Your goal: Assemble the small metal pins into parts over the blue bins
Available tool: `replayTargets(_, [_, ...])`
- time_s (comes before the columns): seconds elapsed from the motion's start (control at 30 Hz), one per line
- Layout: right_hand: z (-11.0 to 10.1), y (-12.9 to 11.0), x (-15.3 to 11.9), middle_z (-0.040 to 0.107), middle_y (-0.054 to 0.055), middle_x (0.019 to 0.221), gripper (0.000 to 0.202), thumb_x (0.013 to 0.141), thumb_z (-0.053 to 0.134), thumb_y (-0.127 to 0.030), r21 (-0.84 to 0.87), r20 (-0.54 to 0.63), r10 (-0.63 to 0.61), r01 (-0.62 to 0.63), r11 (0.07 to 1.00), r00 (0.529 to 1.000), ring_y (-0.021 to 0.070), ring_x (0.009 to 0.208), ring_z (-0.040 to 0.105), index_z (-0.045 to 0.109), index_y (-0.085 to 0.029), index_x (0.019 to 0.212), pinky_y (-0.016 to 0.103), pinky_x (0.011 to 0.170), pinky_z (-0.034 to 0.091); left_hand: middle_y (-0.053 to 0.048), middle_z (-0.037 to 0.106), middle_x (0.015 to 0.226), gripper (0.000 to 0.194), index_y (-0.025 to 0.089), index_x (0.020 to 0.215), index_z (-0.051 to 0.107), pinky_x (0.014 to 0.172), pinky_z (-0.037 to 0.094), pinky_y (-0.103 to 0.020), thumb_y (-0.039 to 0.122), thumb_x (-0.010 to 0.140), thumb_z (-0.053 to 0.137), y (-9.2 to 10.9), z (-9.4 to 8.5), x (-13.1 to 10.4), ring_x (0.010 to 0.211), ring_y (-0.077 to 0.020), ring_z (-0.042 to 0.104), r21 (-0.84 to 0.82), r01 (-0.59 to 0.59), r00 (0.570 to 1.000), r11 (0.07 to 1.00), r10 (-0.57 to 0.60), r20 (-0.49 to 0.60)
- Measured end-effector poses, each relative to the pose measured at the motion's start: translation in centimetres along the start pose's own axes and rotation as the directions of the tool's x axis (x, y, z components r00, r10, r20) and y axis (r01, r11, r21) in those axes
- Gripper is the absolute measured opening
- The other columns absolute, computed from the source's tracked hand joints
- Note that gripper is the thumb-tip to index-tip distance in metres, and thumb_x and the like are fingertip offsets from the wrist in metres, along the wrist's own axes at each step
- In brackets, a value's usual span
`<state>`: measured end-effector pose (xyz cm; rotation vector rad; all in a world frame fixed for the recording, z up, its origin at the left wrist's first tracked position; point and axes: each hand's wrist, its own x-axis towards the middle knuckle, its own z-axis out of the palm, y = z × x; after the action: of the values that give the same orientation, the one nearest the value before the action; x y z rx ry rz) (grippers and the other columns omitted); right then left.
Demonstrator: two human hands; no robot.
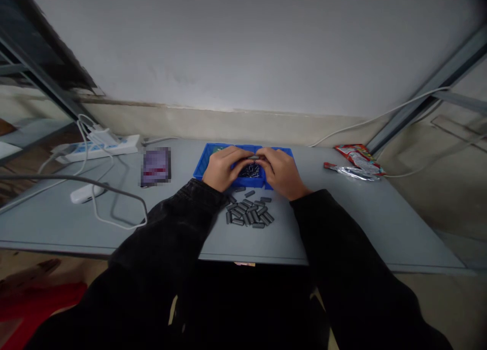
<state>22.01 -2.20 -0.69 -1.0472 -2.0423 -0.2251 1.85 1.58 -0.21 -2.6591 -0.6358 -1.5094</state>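
Observation:
My left hand [224,166] and my right hand [282,171] meet above blue plastic bins [201,162], fingers closed in a pinch. Between the fingertips shows a small grey piece [254,157], which looks like the ones on the table; the fingers cover most of it. Below my hands, one bin holds many small dark metal parts [251,170], perhaps pins or screws. In front of the bins lies a loose pile of short grey cylindrical pieces [247,212], several of them apart from the heap.
On the grey table [342,228], a power strip [102,148] with white cables and a white plug-like device [87,193] lie left. A blurred purple packet or device [155,166] lies nearer the bins. Red wrapper [359,157] and silver pouch [353,173] lie right. A wall stands behind.

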Motion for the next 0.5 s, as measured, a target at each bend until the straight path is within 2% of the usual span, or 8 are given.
replayTargets(0.5, [-0.07,0.00,-0.01,0.073,0.004,0.098,0.015,0.102,0.047,-0.027,0.020,0.002,0.007,-0.007,1.000,1.000,0.0186,0.087,0.064,0.061,-0.023,0.106,0.034,0.080,0.045,-0.007,0.076,0.095,0.015,0.017,0.106,0.073,0.081,0.058,-0.029,0.026,0.098,0.064,0.14,-0.03,0.02,0.087,-0.0154,0.071,0.005,0.013,1.000,1.000,-0.013,0.002])
